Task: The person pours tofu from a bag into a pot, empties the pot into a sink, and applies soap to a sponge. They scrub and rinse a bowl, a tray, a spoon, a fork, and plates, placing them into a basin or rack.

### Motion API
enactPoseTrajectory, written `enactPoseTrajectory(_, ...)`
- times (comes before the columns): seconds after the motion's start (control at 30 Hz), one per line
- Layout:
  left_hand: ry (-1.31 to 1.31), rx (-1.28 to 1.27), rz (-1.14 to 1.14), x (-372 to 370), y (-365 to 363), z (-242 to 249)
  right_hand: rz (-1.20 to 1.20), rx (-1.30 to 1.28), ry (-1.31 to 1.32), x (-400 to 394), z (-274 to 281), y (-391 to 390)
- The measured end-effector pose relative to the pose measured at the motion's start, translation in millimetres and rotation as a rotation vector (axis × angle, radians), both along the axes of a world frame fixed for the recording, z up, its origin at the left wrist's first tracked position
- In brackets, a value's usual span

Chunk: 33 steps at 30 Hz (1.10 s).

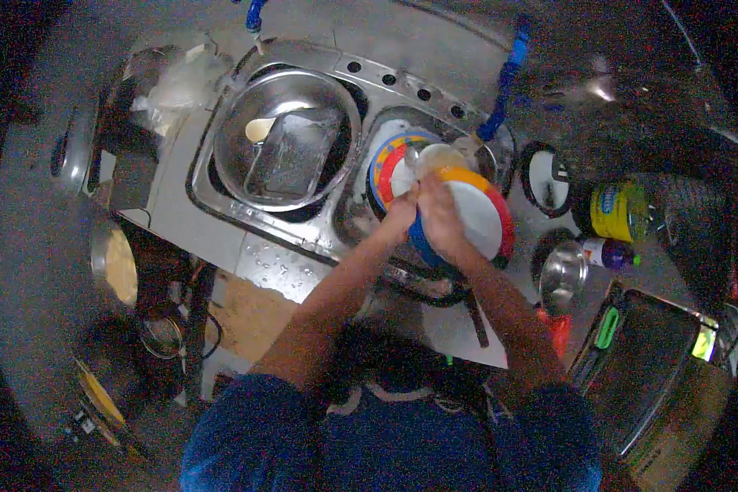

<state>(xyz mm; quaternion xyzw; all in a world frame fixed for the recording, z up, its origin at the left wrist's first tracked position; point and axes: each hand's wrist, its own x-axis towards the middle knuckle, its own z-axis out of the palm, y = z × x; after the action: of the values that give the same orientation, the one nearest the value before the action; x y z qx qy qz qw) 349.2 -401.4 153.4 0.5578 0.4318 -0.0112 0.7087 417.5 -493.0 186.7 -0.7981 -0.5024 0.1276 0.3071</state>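
Over the right sink basin (354,193), my left hand (403,207) and my right hand (440,215) are close together. A white plate with an orange, red and blue rim (477,215) lies beside and partly under my right hand. My left hand is closed near the plate's left edge; what it grips is too blurred to make out. The fingers of my right hand are smeared by motion. Behind my hands, a plate with a blue, yellow and red rim (383,168) rests in the basin, with a spoon (412,154) near it.
A large metal bowl (228,168) in the left basin holds a tray (299,156) and a spoon. At the right are a yellow container (619,211), a purple bottle (608,253) and a metal bowl (562,275). Blue-wrapped taps (504,86) overhang the sink.
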Motion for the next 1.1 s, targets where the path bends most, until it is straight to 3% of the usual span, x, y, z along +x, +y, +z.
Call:
enactPoseTrajectory(0.03, 0.06, 0.159, -0.067, -3.6, -0.8, 17.5, -0.045, -0.012, -0.119, 17.8, -25.3, -2.2)
enactPoseTrajectory(0.07, 0.082, 0.104, 0.059, -7.0, 4.3, 17.8, -0.086, -0.022, -0.239, 36.5, -40.9, -11.6)
enactPoseTrajectory(0.17, 0.061, -0.025, 0.401, -23.2, 45.5, 33.0, -0.127, -0.266, -0.451, 57.0, -17.8, -16.7)
enactPoseTrajectory(0.2, -0.092, 0.106, 0.535, -26.9, 55.5, 51.0, -0.007, -0.164, -0.391, 46.3, -25.1, -13.8)
enactPoseTrajectory(0.27, 0.044, 0.3, 0.467, -26.2, 67.7, 38.5, 0.225, 0.017, -0.26, 8.4, -42.4, -22.7)
enactPoseTrajectory(0.3, 0.027, 0.391, 0.424, -26.8, 59.2, 30.4, 0.183, -0.061, -0.114, -19.8, -0.1, -0.1)
enactPoseTrajectory(0.37, -0.014, 0.577, 0.323, -25.6, 35.2, 13.0, 0.098, -0.006, -0.29, -17.5, 8.3, 26.3)
enactPoseTrajectory(0.4, 0.061, 0.53, 0.292, -29.9, 29.7, 3.9, 0.042, 0.015, -0.376, -6.3, 6.6, 36.6)
enactPoseTrajectory(0.43, 0.133, 0.484, 0.259, -36.7, 27.4, -4.4, -0.163, -0.146, -0.487, 18.7, -31.6, 38.3)
enactPoseTrajectory(0.5, 0.218, 0.409, 0.143, -48.2, 45.3, 17.8, -0.216, -0.328, -0.159, 43.3, -10.3, 38.8)
enactPoseTrajectory(0.53, 0.306, 0.249, 0.141, -53.7, 56.3, 32.3, -0.245, -0.416, 0.01, 51.1, -3.4, 35.6)
enactPoseTrajectory(0.57, 0.033, 0.399, 0.308, -56.9, 56.5, 25.9, -0.284, -0.431, 0.003, 52.1, -8.4, 35.6)
enactPoseTrajectory(0.63, -0.011, 0.032, 0.354, -70.5, 70.6, 28.8, -0.346, -0.467, -0.029, 49.3, -29.5, 44.9)
enactPoseTrajectory(0.67, 0.025, 0.013, 0.345, -75.0, 74.3, 35.4, -0.275, -0.392, -0.161, 58.5, -52.3, 45.3)
enactPoseTrajectory(0.7, 0.092, 0.098, 0.386, -72.9, 70.8, 72.6, -0.199, -0.319, -0.285, 67.3, -81.2, 44.6)
enactPoseTrajectory(0.73, 0.041, 0.115, 0.38, -92.7, 84.3, 19.6, -0.116, -0.241, -0.418, 72.6, -99.4, 44.9)
enactPoseTrajectory(0.77, 0.061, 0.066, 0.425, -99.3, 90.5, 25.0, -0.156, -0.219, -0.483, 85.3, -100.5, 35.6)
enactPoseTrajectory(0.8, 0.072, -0.138, 0.427, -106.0, 100.9, 44.7, -0.191, -0.197, -0.543, 103.3, -99.0, 14.6)
enactPoseTrajectory(0.83, -0.16, -0.243, 0.575, -124.2, 119.3, -3.9, -0.224, -0.166, -0.603, 126.6, -97.5, -3.4)
enactPoseTrajectory(0.9, -0.2, -0.237, 0.71, -134.1, 133.8, 9.2, -0.308, -0.131, -1.023, 195.8, -130.3, -56.2)
enactPoseTrajectory(1.0, -0.197, -0.271, 0.864, -151.2, 158.0, -35.0, -1.015, -0.091, -0.458, 238.7, -90.2, -116.1)
enactPoseTrajectory(1.03, -0.189, -0.267, 0.918, -154.2, 156.5, -46.3, -1.139, -0.079, -0.244, 225.0, -38.2, -117.4)
enactPoseTrajectory(1.1, -0.301, -0.279, 0.889, -143.3, 141.1, -33.9, -1.122, -0.171, -0.277, 259.1, -66.3, -156.5)
